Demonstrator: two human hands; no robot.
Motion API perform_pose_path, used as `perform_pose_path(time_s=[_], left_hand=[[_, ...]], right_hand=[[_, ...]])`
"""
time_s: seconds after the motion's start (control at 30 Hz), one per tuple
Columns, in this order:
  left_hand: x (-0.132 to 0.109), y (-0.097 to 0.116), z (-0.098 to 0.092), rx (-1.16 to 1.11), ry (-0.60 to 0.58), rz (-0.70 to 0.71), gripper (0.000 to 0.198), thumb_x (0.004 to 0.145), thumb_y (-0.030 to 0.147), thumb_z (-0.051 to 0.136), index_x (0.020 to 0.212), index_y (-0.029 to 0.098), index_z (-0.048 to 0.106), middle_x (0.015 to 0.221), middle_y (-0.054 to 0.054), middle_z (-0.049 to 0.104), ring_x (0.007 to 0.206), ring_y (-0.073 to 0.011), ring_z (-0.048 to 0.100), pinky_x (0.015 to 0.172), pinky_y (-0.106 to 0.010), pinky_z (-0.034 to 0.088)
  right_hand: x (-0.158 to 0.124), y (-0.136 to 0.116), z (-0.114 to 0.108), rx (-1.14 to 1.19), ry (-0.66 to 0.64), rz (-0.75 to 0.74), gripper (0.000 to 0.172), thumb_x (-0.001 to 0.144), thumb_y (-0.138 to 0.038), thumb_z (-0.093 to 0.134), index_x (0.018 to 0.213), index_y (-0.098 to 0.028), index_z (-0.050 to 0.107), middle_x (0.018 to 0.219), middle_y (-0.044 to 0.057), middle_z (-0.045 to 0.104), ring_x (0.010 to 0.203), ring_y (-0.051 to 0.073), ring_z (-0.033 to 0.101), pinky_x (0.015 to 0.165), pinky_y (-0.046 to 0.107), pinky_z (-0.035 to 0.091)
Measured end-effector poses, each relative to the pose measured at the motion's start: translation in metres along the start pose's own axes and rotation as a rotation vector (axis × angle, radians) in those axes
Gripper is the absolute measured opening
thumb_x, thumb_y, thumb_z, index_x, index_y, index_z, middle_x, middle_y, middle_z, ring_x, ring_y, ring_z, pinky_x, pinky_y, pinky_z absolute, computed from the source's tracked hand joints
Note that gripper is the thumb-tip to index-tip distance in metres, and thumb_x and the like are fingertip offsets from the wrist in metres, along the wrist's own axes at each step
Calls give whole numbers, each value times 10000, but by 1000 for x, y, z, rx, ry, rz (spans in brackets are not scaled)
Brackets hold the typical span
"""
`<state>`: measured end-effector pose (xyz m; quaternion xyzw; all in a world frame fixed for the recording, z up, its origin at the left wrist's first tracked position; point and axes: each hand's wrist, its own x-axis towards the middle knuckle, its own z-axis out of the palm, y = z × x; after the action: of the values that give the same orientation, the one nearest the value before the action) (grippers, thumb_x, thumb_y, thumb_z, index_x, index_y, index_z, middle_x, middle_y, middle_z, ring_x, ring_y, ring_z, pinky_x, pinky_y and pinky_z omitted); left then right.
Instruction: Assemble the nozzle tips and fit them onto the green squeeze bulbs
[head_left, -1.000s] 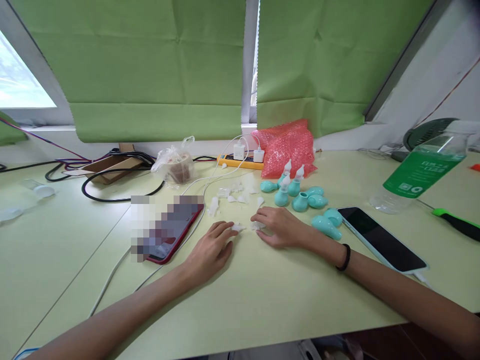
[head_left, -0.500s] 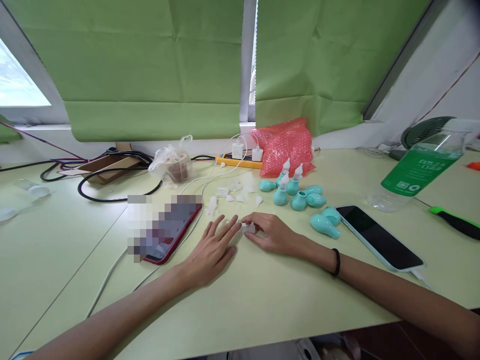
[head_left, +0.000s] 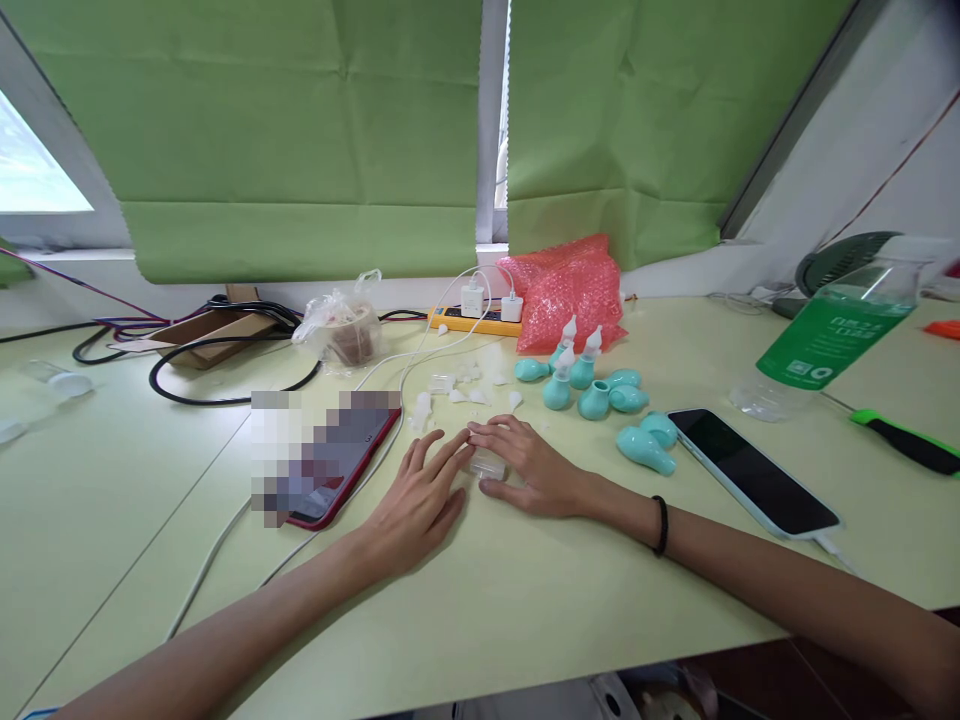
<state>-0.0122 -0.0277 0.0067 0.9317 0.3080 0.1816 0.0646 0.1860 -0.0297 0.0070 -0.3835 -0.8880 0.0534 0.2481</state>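
My right hand (head_left: 534, 468) bends around a small clear plastic piece (head_left: 487, 466), which sits between its thumb and fingers just above the table. Beside it, my left hand (head_left: 421, 500) lies low with its fingers stretched out and apart. The fingertips of both hands meet or nearly meet; the left ones hide a little of the piece's surroundings. Behind the hands lie several small translucent white tips (head_left: 477, 397) and a clear tube-like part (head_left: 442, 384). To the right are several turquoise bulbs (head_left: 595, 400), some standing with clear nozzles (head_left: 594, 342) fitted.
A red-cased phone (head_left: 337, 460) lies left, with white cables beside it. Another phone (head_left: 754, 475) is on the right, near a green-labelled bottle (head_left: 832, 335) and a green-black handle (head_left: 907, 440). Behind are pink bubble wrap (head_left: 570, 295), a power strip (head_left: 480, 322) and bagged tape (head_left: 351, 335).
My right hand has shifted slightly left and its fingers have straightened, so more of the clear piece shows. My left fingers have drawn a little closer together.
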Motion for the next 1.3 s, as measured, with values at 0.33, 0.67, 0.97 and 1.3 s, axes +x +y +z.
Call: perform_pose_path(time_s=[0.33, 0.67, 0.97, 1.3], left_hand=[[1, -1, 0, -6, -15, 29, 252, 851, 251, 356, 1052, 199, 501, 1257, -53, 426, 1203, -269, 227, 960, -482, 282], [-1, 10, -6, 29, -126, 152, 418, 841, 241, 358, 1256, 262, 312, 1355, -45, 286, 1228, -308, 187, 970, -555, 174], [-1, 8, -5, 32, -136, 102, 376, 834, 243, 359, 1207, 200, 384, 1313, -83, 340, 1199, -302, 225, 965, -535, 198], [-2, 10, -7, 71, -227, 101, 441, 852, 283, 323, 1284, 303, 239, 1381, -40, 220, 1229, -340, 159, 926, -621, 138]], right_hand=[[-1, 4, -1, 49, 38, -5, 289, 822, -300, 429, 1023, -126, 544, 1066, 115, 566, 1057, 204, 458, 918, 377, 367], [0, 21, 12, 44, 193, 125, 301, 758, -42, 363, 964, -135, 562, 1044, 111, 578, 1028, 191, 491, 878, 375, 410], [0, 26, 9, -101, 223, 318, 200, 688, -149, 512, 870, -151, 596, 801, 60, 589, 778, 181, 537, 692, 305, 450], [0, 18, 10, 69, 244, 213, 89, 753, -129, 464, 773, -155, 546, 731, 34, 579, 640, 122, 507, 601, 244, 418]])
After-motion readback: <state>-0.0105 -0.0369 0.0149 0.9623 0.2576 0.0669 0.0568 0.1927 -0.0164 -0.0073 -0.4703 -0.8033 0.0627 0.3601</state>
